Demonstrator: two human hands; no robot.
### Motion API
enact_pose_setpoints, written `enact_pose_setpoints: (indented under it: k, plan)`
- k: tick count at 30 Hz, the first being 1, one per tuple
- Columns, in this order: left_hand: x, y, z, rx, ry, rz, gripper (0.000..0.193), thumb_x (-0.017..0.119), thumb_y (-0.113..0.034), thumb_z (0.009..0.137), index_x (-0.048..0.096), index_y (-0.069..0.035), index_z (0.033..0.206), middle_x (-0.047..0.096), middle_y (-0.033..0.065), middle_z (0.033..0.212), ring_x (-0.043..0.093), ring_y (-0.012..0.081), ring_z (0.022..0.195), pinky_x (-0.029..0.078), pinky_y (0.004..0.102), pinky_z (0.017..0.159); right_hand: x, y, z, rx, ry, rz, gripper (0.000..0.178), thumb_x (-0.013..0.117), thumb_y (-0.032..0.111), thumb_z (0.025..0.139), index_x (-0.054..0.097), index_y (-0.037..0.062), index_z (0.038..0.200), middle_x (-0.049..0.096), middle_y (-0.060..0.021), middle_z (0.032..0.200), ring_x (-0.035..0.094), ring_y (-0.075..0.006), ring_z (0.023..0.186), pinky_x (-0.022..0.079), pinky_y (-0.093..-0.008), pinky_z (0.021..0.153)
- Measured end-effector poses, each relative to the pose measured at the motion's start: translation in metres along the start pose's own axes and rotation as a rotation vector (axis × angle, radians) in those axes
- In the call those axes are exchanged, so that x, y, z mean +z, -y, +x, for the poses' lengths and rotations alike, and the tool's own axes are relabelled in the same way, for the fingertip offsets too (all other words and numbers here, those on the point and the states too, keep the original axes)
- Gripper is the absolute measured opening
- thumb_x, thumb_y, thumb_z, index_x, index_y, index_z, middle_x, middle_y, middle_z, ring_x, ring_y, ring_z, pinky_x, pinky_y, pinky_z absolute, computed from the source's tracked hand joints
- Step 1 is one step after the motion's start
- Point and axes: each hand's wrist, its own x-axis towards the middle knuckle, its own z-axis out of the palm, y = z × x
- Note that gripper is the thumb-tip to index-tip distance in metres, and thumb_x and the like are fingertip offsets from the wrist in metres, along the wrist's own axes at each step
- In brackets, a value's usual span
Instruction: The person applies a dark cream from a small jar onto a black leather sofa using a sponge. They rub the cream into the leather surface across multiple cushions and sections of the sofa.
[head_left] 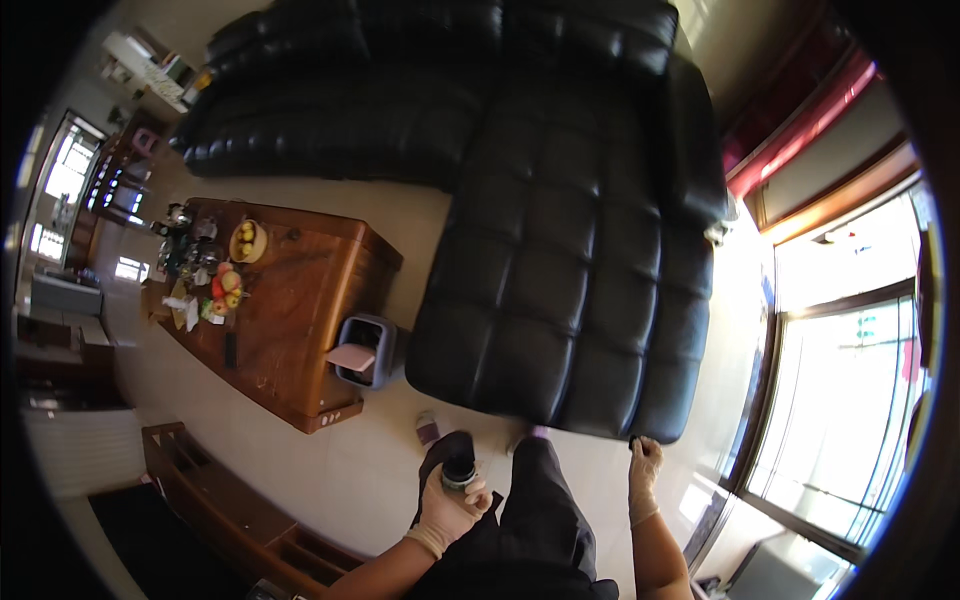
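Observation:
My left hand (452,510), in a pale translucent glove, is closed round a small dark jar (459,474) above my legs. The jar's contents cannot be made out. My right hand (646,466), gloved alike, is pinched on a small dark piece (634,442) at the near right corner of the black leather sofa (540,290). Most of that piece is hidden by my fingers. The sofa's tufted chaise stretches away in front of me, its surface shiny.
A brown wooden coffee table (290,310) at the left bears a fruit bowl (248,242), loose fruit (228,290) and bottles. Against its near end stands a grey bin (366,350). A low wooden cabinet (225,500) lies at lower left; a bright glazed door (840,400) is at right.

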Motion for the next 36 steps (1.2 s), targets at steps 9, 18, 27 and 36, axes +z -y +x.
enact_pose_setpoints:
  k: [9,18,27,36]
  plan:
    - [-0.042,-0.138,-0.125,0.142,0.220,-0.225,0.048,0.046,-0.044,0.094,0.063,-0.001,0.107,0.044,0.0020,0.067,0.042,0.0146,0.058,0.050,0.0316,0.074,0.094,0.048,-0.082,-0.153,-0.065,-0.038,0.014,0.075,0.011,0.087,0.071,-0.0001,0.095,0.069,-0.0049,0.085,0.063,-0.0141,0.079,0.052,-0.0285,0.077]
    - [-0.071,-0.289,-0.213,0.327,0.217,-0.226,0.039,0.054,-0.042,0.094,0.062,-0.006,0.105,0.045,0.0008,0.070,0.042,0.0143,0.058,0.048,0.0294,0.070,0.170,0.099,-0.195,-0.129,-0.085,0.064,0.017,0.077,0.011,0.086,0.071,-0.0005,0.096,0.069,-0.0053,0.088,0.062,-0.0143,0.081,0.052,-0.0282,0.079]
    - [-0.047,-0.312,-0.213,0.366,0.277,-0.150,0.041,0.054,-0.040,0.095,0.062,-0.003,0.111,0.045,-0.0001,0.071,0.041,0.0110,0.059,0.048,0.0236,0.067,0.140,0.068,-0.200,-0.014,-0.214,0.054,0.017,0.073,0.013,0.089,0.069,-0.0013,0.098,0.070,-0.0077,0.090,0.065,-0.0176,0.082,0.053,-0.0304,0.080]
    - [-0.018,-0.286,-0.212,0.369,0.302,-0.173,0.042,0.051,-0.036,0.097,0.062,-0.001,0.116,0.046,0.0003,0.072,0.042,0.0113,0.059,0.051,0.0249,0.072,0.127,0.037,-0.166,0.081,-0.267,0.035,0.022,0.074,0.017,0.087,0.072,-0.0028,0.097,0.073,-0.0111,0.089,0.067,-0.0177,0.084,0.053,-0.0312,0.079]
